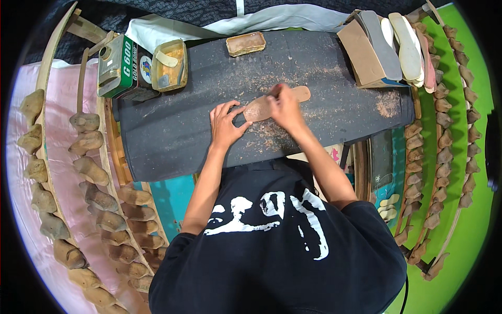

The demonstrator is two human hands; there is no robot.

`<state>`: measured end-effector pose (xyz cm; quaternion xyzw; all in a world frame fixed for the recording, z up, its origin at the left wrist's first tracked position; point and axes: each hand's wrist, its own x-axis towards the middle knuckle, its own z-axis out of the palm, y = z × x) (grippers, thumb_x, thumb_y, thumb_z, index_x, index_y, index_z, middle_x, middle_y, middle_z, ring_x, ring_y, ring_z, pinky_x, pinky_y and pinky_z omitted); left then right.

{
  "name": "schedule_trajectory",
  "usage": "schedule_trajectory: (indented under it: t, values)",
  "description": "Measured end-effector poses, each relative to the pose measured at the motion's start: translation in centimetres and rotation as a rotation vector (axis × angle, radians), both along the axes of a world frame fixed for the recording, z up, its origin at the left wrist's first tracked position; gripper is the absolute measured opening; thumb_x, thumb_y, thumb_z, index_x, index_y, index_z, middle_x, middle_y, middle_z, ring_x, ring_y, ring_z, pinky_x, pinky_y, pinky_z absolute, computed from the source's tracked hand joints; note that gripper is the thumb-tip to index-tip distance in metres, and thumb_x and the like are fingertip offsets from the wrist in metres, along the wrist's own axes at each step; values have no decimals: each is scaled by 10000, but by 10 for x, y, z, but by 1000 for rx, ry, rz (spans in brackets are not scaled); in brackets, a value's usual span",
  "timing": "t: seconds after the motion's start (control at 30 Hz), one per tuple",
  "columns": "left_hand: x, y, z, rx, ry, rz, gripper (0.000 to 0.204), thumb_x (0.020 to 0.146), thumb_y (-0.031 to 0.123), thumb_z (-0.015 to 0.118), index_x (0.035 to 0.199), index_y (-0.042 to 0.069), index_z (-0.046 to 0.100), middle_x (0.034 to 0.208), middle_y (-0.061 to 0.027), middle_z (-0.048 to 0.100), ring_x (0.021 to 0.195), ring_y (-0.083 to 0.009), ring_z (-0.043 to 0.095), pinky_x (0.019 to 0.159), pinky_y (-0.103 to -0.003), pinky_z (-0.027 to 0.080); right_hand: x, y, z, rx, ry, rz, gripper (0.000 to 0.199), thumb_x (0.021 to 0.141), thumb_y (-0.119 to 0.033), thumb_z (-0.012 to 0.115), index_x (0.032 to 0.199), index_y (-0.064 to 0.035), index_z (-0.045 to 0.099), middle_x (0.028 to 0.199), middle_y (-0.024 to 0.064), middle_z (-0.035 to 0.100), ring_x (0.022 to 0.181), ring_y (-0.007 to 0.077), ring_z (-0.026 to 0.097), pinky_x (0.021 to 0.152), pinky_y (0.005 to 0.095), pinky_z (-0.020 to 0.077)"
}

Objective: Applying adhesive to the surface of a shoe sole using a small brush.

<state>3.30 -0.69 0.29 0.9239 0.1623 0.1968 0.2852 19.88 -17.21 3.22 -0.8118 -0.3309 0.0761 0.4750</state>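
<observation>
Sole (258, 110) lies on the tabletop (172, 133), apparently so the left hand (225, 125), grip wide, can brace its left end while the right hand's (286, 109) curled grip, contents unclear, works its middle.

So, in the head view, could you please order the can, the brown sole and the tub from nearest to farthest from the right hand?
1. Brown sole, beneath the right hand
2. Tub, toward the far left
3. Can, left of the tub
</observation>
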Motion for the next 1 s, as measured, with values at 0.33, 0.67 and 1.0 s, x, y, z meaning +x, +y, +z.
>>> schedule_trajectory:
  t: [0.33, 0.67, 1.0]
  values:
    - [3, 0, -2, -16, -13, 13, 460, 677, 362, 959, 1057, 144, 818, 1324, 12, 692, 1265, -251, 596, 1115, -448, 390, -43, 31, 15, -113, -269, 145, 284, 844, -2, 659, 1116, -84, 677, 1070, 165, 604, 953, 406, 675, 826, 531, 569]
    - [1, 0, 1, -15, -12, 21, 442, 653, 338, 976, 996, 118, 805, 1334, 4, 700, 1274, -252, 605, 1109, -444, 396, 35, 2, 18, -88, 94, -210, 246, 908, -62, 746, 1134, -11, 664, 972, 150, 697, 793, 262, 690, 754, 414, 560]
    - [3, 4, -12, -9, -67, 63, 741, 680, 368, 944, 1308, 110, 645, 1431, -43, 621, 1309, -283, 573, 1135, -469, 377, -60, 40, 23, -74, -80, 278, 252, 859, 1, 670, 1105, -53, 653, 1028, 188, 615, 973, 427, 678, 864, 510, 565]
